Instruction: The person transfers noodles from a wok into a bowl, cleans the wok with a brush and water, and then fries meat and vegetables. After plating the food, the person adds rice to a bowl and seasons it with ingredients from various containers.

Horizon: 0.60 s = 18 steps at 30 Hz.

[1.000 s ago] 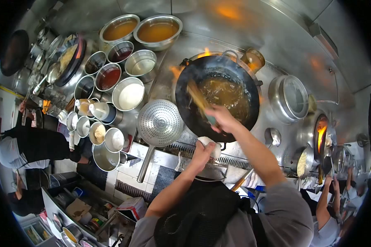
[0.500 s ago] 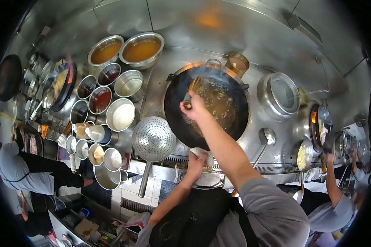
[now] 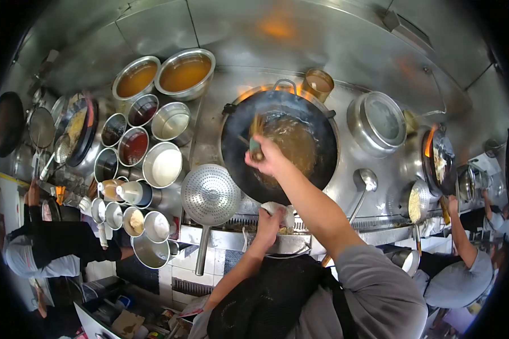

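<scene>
A large black wok (image 3: 236, 121) sits on the burner, with murky brown water (image 3: 297, 141) inside it. My right hand (image 3: 268, 156) is closed around the handle of a bamboo wok brush (image 3: 255, 148), over the left part of the wok. The brush's bristles are blurred by motion. At the wok's near rim, my left hand (image 3: 270, 223) is closed on a pale folded cloth (image 3: 284, 216), which covers the part of the rim beneath it. Flames show along the wok's far edge.
Left of the wok lies a perforated strainer (image 3: 211, 195); several sauce pots (image 3: 163, 164) and two bowls of amber liquid (image 3: 185, 73) stand beyond it. On the right are a ladle (image 3: 365, 182) and a metal pot (image 3: 377, 124). Other people work on both sides.
The brush in my right hand has shifted slightly over the wok and its bristles are now blurred. The water looks smoother, and more flame shows behind the wok. My left hand stays at the rim.
</scene>
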Tool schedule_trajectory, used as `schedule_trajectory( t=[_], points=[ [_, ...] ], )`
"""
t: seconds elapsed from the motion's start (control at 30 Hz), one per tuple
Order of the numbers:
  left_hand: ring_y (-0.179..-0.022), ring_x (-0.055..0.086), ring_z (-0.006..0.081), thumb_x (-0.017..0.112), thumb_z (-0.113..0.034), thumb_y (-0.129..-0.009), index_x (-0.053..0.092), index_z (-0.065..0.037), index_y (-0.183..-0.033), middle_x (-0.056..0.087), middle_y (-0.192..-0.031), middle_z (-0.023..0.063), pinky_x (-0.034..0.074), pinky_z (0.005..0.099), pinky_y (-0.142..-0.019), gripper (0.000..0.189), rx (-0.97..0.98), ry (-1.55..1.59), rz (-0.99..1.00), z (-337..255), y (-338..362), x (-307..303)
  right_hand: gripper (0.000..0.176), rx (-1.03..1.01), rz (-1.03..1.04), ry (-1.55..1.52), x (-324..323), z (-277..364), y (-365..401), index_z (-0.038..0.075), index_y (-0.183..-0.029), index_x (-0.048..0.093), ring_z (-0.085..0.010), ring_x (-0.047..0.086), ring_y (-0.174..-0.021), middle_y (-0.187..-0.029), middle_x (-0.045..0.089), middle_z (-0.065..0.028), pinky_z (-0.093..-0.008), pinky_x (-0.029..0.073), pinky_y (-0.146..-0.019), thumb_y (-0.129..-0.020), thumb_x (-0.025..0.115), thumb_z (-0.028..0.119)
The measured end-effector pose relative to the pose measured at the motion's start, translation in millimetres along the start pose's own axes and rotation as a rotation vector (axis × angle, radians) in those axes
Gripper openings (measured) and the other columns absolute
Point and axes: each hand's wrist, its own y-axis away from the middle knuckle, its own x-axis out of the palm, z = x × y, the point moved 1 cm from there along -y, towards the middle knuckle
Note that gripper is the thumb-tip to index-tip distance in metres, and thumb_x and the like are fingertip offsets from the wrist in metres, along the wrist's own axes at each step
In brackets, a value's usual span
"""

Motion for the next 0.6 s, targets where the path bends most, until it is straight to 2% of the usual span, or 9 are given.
schedule_trajectory(
  t=[0.1,0.2,0.23,0.33,0.4,0.47,0.53,0.57,0.6],
  points=[
    [-0.085,0.063,0.0162,0.059,-0.019,-0.094,0.041,-0.008,-0.122,0.06,-0.106,0.0059,0.052,0.0295,-0.058,0.035,-0.074,0.093,0.048,-7,5,-1,0.046,0.038,0.113,0.321,-62,-20,43,0.011,-0.124,0.05,-0.02,0.056,-0.069,-0.092,0.052,-0.0073,-0.036,0.053,-0.058,-0.088,0.07,0.03],
    [-0.087,0.064,0.019,0.063,-0.027,-0.094,0.036,-0.006,-0.12,0.057,-0.109,0.0095,0.057,0.0344,-0.065,0.042,-0.116,0.18,0.091,-13,13,-2,0.072,0.059,0.027,1.038,-112,13,121,0.019,-0.145,0.043,-0.0139,0.055,-0.056,-0.095,0.06,-0.0091,-0.0279,0.047,-0.045,-0.082,0.074,0.035],
    [-0.088,0.064,0.0191,0.062,-0.027,-0.094,0.036,-0.006,-0.121,0.057,-0.111,0.01,0.057,0.0349,-0.064,0.043,-0.109,0.18,0.105,-14,15,-2,0.07,0.068,0.016,1.425,-128,39,138,0.021,-0.143,0.047,-0.0145,0.056,-0.055,-0.096,0.063,-0.0085,-0.0274,0.048,-0.044,-0.081,0.074,0.04],
    [-0.089,0.064,0.0188,0.061,-0.027,-0.094,0.039,-0.007,-0.122,0.058,-0.112,0.0099,0.057,0.0363,-0.063,0.041,-0.097,0.174,0.086,-22,14,-1,0.06,0.18,-0.084,1.874,-171,140,146,0.028,-0.138,0.052,-0.0169,0.059,-0.05,-0.092,0.065,-0.0087,-0.0316,0.053,-0.043,-0.082,0.068,0.042],
    [-0.09,0.064,0.0182,0.061,-0.025,-0.094,0.044,-0.007,-0.121,0.059,-0.109,0.0079,0.058,0.0373,-0.063,0.036,-0.171,0.23,0.145,-16,10,-3,0.06,0.0,-0.341,1.9,-161,177,120,0.029,-0.138,0.052,-0.0186,0.06,-0.049,-0.086,0.065,-0.0103,-0.0327,0.054,-0.044,-0.082,0.068,0.04],
    [-0.09,0.064,0.0176,0.06,-0.024,-0.094,0.048,-0.006,-0.119,0.061,-0.107,0.0067,0.058,0.037,-0.063,0.033,-0.146,0.253,0.128,-15,8,0,0.061,-0.34,-0.355,1.735,-150,161,55,0.027,-0.14,0.05,-0.0196,0.064,-0.052,-0.082,0.067,-0.0115,-0.0333,0.056,-0.047,-0.083,0.067,0.038],
    [-0.091,0.064,0.0185,0.06,-0.024,-0.094,0.048,-0.006,-0.12,0.061,-0.108,0.0071,0.058,0.0371,-0.063,0.034,-0.166,0.253,0.123,-7,4,-1,0.064,-0.278,-0.339,1.441,-88,105,53,0.014,-0.141,0.048,-0.0214,0.066,-0.057,-0.085,0.069,-0.0143,-0.0329,0.057,-0.052,-0.083,0.067,0.036],
    [-0.092,0.065,0.0196,0.06,-0.023,-0.094,0.047,-0.006,-0.12,0.061,-0.109,0.0083,0.058,0.0371,-0.063,0.034,-0.139,0.267,0.129,-8,4,-1,0.066,-0.447,-0.334,1.437,-97,75,32,0.013,-0.141,0.046,-0.0229,0.068,-0.06,-0.094,0.07,-0.0183,-0.0329,0.056,-0.05,-0.083,0.068,0.036],
    [-0.092,0.065,0.0196,0.06,-0.023,-0.094,0.047,-0.006,-0.12,0.061,-0.109,0.0083,0.058,0.0371,-0.063,0.034,-0.14,0.256,0.134,-8,8,-1,0.067,-0.402,-0.294,1.42,-97,56,31,0.013,-0.141,0.046,-0.0281,0.069,-0.07,-0.102,0.068,-0.0213,-0.037,0.057,-0.059,-0.083,0.067,0.037]
  ],
)
